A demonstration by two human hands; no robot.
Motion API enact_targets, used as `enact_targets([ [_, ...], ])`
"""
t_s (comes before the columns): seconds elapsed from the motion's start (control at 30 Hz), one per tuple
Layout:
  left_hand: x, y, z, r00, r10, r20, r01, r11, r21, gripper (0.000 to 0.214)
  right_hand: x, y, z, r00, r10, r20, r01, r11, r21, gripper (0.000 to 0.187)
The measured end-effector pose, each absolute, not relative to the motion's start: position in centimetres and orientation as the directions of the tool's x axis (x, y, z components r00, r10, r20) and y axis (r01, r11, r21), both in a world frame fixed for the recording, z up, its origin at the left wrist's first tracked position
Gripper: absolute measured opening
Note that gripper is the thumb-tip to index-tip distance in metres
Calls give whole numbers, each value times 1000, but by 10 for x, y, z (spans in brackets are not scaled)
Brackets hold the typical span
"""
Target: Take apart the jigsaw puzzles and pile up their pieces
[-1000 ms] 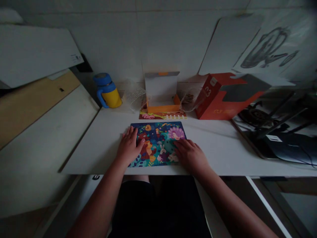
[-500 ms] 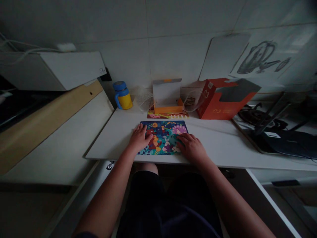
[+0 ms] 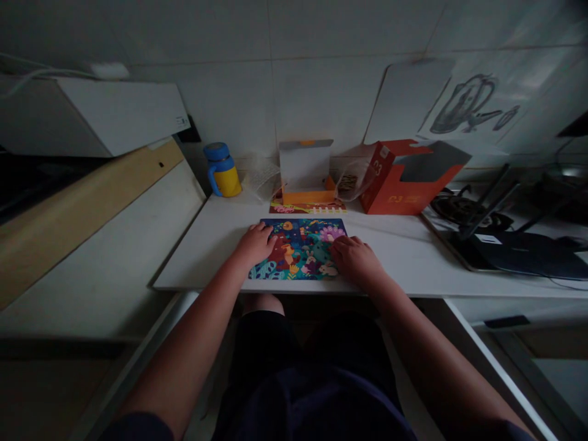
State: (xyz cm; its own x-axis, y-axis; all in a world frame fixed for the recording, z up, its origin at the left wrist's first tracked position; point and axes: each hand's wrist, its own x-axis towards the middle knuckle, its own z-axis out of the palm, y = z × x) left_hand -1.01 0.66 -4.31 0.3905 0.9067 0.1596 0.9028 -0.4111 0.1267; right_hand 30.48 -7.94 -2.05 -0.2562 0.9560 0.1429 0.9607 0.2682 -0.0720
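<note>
Where it lies flat near the front edge of the white tabletop (image 3: pixel 413 263), the colourful jigsaw puzzle (image 3: pixel 301 248) has a hand on each of its short sides. The left hand (image 3: pixel 254 244) rests palm down over the puzzle's left edge with fingers spread, its grip open and holding nothing. The right hand (image 3: pixel 356 258) lies palm down on the right edge with fingers slightly bent over the picture; its grip is also open, pressing rather than clasping.

Just behind the puzzle lies a printed sheet (image 3: pixel 307 209), and on it stands a small orange box (image 3: pixel 305 177) with its white lid raised. Crumpled clear plastic bags (image 3: pixel 261 177) lie on either side of that box. A blue-and-yellow mug (image 3: pixel 223 170) stands to the left by the tiled wall, well apart from the hands. To the right a red-orange carton (image 3: pixel 404 180) lies on its side, and beyond it sits a dark stove (image 3: pixel 463 211). A sketch of a kettle (image 3: pixel 473 107) leans on the wall above.
</note>
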Motion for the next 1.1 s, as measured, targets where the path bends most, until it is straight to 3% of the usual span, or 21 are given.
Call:
enact_targets([
  [0.37,-14,62,-16,358,925,125,917,-374,142,29,314,-21,3,-251,964,-86,967,246,-59,59],
  [0.47,-18,76,-18,247,947,204,942,-284,178,34,317,11,8,-245,969,-39,967,241,-78,53],
  [0.63,-36,86,-31,94,947,307,939,-187,288,42,333,53,1,-86,988,125,992,96,-79,52],
  [0.73,-51,88,-37,124,945,303,903,-234,360,43,350,57,-16,-104,988,118,986,118,-118,45],
  [0.87,-63,92,-41,208,955,213,799,-291,526,53,374,56,-35,-296,949,104,924,312,-221,49],
  [1.1,-62,92,-42,295,944,150,760,-327,562,70,387,63,-43,-318,943,94,906,331,-264,56],
])
